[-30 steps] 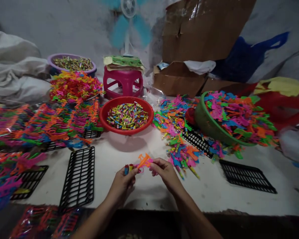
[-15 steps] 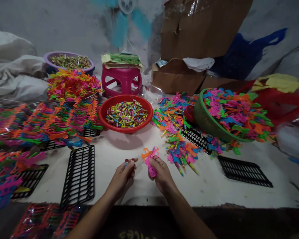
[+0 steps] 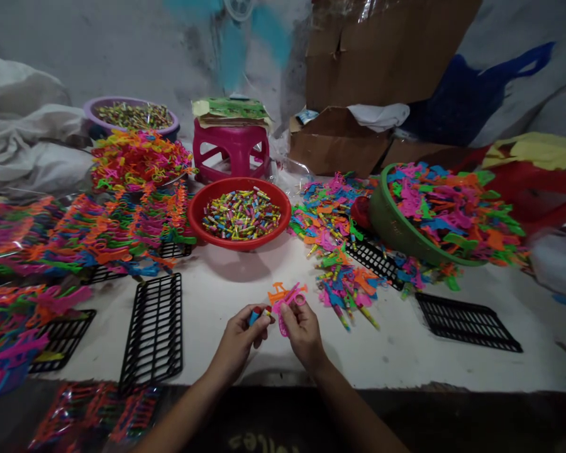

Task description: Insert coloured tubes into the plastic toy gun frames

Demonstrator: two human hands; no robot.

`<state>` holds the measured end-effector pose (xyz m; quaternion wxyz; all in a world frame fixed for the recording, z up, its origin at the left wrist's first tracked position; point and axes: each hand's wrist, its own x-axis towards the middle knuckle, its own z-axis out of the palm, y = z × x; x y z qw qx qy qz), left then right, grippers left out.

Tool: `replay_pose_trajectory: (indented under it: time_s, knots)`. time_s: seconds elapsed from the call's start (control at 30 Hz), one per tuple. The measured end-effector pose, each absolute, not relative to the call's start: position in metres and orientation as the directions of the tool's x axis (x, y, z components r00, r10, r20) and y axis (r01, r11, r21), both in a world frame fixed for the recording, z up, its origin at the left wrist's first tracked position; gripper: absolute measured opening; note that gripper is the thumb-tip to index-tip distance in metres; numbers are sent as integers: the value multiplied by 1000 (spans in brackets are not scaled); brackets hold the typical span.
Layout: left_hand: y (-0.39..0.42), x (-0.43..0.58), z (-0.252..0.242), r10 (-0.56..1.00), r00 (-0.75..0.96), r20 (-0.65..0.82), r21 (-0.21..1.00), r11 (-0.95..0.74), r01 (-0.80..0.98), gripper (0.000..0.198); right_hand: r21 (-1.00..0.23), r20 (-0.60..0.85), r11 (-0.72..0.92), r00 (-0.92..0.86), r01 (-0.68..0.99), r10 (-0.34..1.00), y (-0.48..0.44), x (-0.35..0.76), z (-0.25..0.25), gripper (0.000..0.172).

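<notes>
Below the desk's front edge, at left: clear-wrapped packs of coloured pieces [image 3: 99, 412] lay just under the desk [image 3: 358, 371].
Left hand: over the front part of the desk, the left hand [image 3: 243, 333] was grasping small tubes [image 3: 254, 316] between thumb and fingers, one blue with a dark red end, another pale and partly hidden.
Right hand: close beside it, the right hand [image 3: 305, 330] was pinching a pink plastic piece [image 3: 284, 322] and an orange plastic piece [image 3: 277, 292], which overlapped just above the desk; whether they were joined could not be told.
Gap: the pale tube pointed at the pink piece, but contact could not be made out.
Black racks: a left rack [image 3: 153, 331] lay left of the hands, a right rack [image 3: 469, 322] well to the right.
Loose pile: mixed plastic pieces [image 3: 344, 286], some with tubes attached, spread beyond the right hand.
Rows at left: bright pieces [image 3: 108, 242] lay in dense rows.
Red basin: beyond the hands, the red basin [image 3: 238, 245] held many small tubes.
Green basin: tilted at right, the green basin [image 3: 400, 236] was heaped with coloured pieces.
Back: a magenta stool [image 3: 238, 141] bore a green-topped stack [image 3: 231, 112]; a purple basin [image 3: 90, 112] stood left, cardboard boxes [image 3: 377, 56] right.
</notes>
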<state>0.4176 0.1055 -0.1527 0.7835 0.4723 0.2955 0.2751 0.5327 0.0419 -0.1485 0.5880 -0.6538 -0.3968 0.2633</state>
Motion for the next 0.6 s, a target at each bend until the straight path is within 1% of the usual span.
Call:
replay_pose_trajectory:
  time_s: [0.13,0.23,0.33,0.4,0.43,0.5,0.53,0.57,0.6]
  knots:
    - [103,416,-151,686,693,-219,914,392,-100,33,-977,113,-7,548,213,829,40,530,-152,28]
    - [100,418,-146,677,709,-198,949,314,-35,30,-977,145,25,577,211,804,39,525,-156,27]
    - [101,427,-145,661,724,-197,960,281,5,35,-981,138,30,583,191,800,45,531,-160,29]
    - [106,432,-151,690,686,-231,958,284,37,44,-965,105,-47,543,260,833,52,553,-158,30]
    - [109,434,-157,733,632,-250,960,273,64,47,-940,92,-111,552,323,829,54,571,-154,29]
    - [120,432,-173,825,510,-246,968,182,172,47,-858,136,-241,652,454,746,55,618,-137,24]
    - [125,430,-183,861,439,-255,957,159,244,47,-810,199,-300,717,504,668,52,645,-122,22]
    - [130,426,-194,860,428,-278,938,147,314,46,-760,278,-361,772,540,571,47,672,-104,21]
    - [134,422,-204,860,435,-268,935,123,333,45,-707,350,-422,800,567,488,42,700,-84,22]
